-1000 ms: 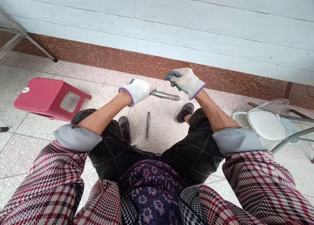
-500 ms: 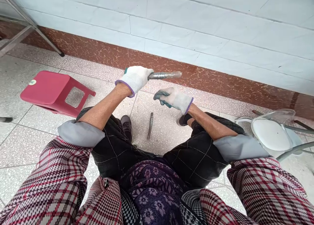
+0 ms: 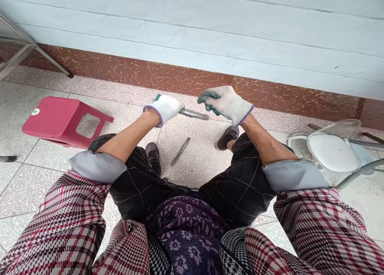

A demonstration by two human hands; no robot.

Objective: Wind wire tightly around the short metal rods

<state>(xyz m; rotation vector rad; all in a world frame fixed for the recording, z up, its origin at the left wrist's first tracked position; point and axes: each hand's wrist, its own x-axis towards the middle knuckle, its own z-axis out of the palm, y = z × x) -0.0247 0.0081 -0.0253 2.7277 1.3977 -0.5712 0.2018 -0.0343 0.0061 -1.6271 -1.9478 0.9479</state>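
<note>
A white glove with a purple cuff covers my left hand (image 3: pixel 167 106), which is closed around a short grey rod with a silvery, ridged surface (image 3: pixel 194 114). The rod's free end points right and slightly down. My right hand (image 3: pixel 223 103), in a matching glove with dark green fingers, is raised to the right of that end without touching it. Its fingers are bent and apart, with nothing seen in them. Lower down, between my shoes, a second similar grey rod (image 3: pixel 180 151) shows slantwise against the floor; whether it rests there or hangs above I cannot tell.
At left a red plastic stool (image 3: pixel 51 117) stands beside my knee. Metal legs (image 3: pixel 49 59) of some furniture reach the floor at upper left. A white-seated chair (image 3: pixel 334 153) is on the right. Ahead runs a tiled wall (image 3: pixel 210 39) with a brown skirting (image 3: pixel 120 69).
My right hand has risen and shifted right. The left hand has dropped slightly, and its rod now tips downward. The lower rod has turned from nearly upright to slanted.
</note>
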